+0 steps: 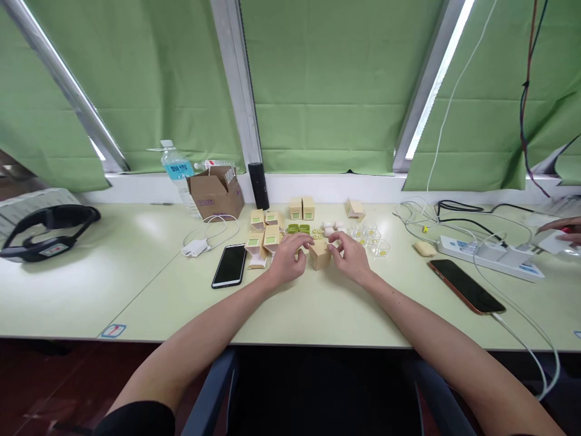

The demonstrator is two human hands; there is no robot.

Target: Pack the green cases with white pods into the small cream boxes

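In the head view, the left hand (289, 257) and the right hand (353, 255) are curving their fingers at two sides of a small tan box (320, 257) — whether they are pinching it, I cannot tell. This box is resting on the table (313, 315). Around it, labelled cartons (272, 237) are standing at ten o'clock, clear plastic pieces (382, 247) are lying between two and three, and a black-screened phone (229, 265) is lying at nine.
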